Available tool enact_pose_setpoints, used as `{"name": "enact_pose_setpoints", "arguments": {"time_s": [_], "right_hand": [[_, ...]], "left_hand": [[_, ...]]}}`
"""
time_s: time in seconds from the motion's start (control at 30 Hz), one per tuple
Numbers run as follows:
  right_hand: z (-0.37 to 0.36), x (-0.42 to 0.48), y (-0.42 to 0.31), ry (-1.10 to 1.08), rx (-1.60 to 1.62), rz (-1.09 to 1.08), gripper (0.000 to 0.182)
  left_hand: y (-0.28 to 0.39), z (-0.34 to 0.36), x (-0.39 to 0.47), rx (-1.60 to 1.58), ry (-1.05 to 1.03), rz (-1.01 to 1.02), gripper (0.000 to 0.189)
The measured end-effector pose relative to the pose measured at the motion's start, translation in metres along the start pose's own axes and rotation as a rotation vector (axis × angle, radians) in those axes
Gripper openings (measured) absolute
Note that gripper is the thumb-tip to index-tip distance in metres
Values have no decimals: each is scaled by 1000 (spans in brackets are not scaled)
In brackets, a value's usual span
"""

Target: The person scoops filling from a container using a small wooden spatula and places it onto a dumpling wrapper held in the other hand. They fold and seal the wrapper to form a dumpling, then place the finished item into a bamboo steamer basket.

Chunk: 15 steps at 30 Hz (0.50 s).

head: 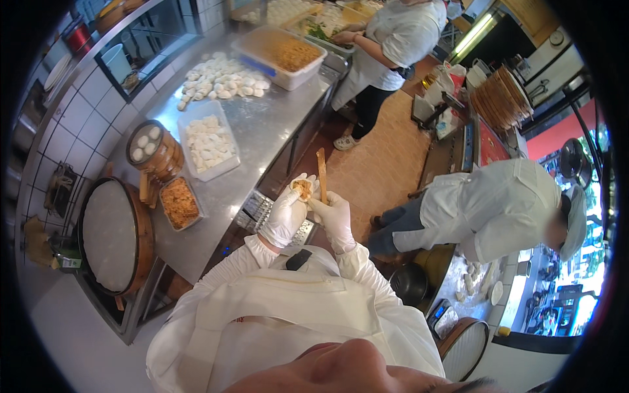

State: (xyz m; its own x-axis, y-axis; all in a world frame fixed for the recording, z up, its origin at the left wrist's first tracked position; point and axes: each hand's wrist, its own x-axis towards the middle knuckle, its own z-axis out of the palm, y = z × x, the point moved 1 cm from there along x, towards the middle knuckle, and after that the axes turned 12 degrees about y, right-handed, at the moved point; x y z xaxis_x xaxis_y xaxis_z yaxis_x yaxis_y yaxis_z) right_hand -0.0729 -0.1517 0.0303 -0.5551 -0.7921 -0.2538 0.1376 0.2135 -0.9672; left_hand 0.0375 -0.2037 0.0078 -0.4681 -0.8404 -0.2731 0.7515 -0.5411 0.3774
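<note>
In white gloves, both hands are close together in front of my chest. My left hand (283,221) cups a dough wrapper with orange-brown filling (302,188) in it. My right hand (336,220), touching the left at the fingers, grips a flat wooden stick (322,172) that points up and away. To the left on the steel table (245,162) stand a plastic tub of orange filling (181,203), a white tub of dough pieces (210,145) and stacked small bamboo steamers (155,147) with white buns inside. Farther back lies a heap of floured dough pieces (221,78).
A large round steamer (110,236) with a white liner stands at the table's left end. A big tub of filling (282,56) is at the back, near a co-worker (405,39). Another co-worker (491,206) bends over a floured counter (471,294) at right.
</note>
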Motion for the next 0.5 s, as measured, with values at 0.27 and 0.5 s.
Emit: {"name": "enact_pose_setpoints", "arguments": {"time_s": [0.27, 0.5], "right_hand": [[-65, -7, -2, 198, -268, -239, 16], [-88, 0, 7, 239, -409, -479, 20]], "left_hand": [[-55, 18, -8, 95, -19, -44, 43], [-65, 31, -12, 275, 17, -45, 39]]}}
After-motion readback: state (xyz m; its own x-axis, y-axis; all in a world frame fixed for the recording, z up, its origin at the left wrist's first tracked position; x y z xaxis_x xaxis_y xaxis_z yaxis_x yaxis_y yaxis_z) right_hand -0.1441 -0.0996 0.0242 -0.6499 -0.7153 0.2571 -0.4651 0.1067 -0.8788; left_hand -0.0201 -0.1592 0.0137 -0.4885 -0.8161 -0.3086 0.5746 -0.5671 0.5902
